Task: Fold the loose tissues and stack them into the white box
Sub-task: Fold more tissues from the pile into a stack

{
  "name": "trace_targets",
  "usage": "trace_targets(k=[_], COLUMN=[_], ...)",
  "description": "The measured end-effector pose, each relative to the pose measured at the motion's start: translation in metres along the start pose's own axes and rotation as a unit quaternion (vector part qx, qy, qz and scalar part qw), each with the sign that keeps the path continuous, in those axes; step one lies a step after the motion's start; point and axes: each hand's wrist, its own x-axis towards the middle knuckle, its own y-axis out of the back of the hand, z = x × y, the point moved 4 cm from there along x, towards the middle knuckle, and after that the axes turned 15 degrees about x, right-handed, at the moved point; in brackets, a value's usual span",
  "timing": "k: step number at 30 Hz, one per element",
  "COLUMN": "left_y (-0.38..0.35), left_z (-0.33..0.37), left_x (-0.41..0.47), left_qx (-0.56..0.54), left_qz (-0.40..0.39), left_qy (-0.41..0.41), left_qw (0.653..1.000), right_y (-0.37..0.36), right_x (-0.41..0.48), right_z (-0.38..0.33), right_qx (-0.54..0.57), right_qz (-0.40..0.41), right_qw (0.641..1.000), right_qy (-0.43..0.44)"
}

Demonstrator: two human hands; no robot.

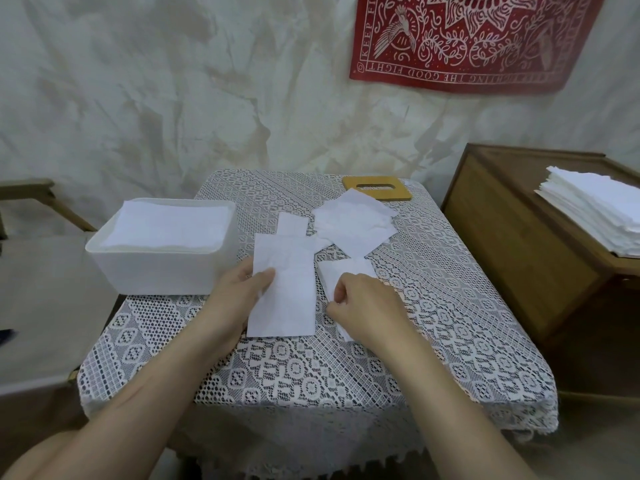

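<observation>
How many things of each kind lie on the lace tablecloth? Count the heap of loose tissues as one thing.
White box: 1
Wooden lid: 1
Folded tissues: 3
Heap of loose tissues: 1 (its sheets cannot be counted)
Total: 6

The person's left hand (239, 292) and right hand (363, 303) are bare, with slim fingers and rounded knuckles. The left forearm (138, 403) and right forearm (446, 393) are likewise uncovered and smooth, and look broader toward the lower edge of the wide-angle view. A faint lengthwise line, perhaps a tendon, seems to run along the left forearm, though the soft picture leaves that uncertain.
</observation>
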Motion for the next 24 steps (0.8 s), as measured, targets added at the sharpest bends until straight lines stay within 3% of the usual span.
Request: trace_targets(k=[8, 16, 24], left_y=[0.001, 0.000, -0.002], left_z=[0.000, 0.001, 0.001], left_x=[0.000, 0.000, -0.001], left_qx=[0.003, 0.008, 0.010], left_qz=[0.002, 0.000, -0.007], left_qy=[0.002, -0.004, -0.004], left_qw=[1.000, 1.000, 1.000], right_y=[0.002, 0.013, 0.013], right_x=[-0.001, 0.000, -0.002], right_z=[0.002, 0.015, 0.015], right_qx=[0.045, 0.186, 0.207], right_qz=[0.010, 0.015, 0.012], right_qw=[0.999, 0.982, 0.977], right_qy=[-0.007, -0.039, -0.056])
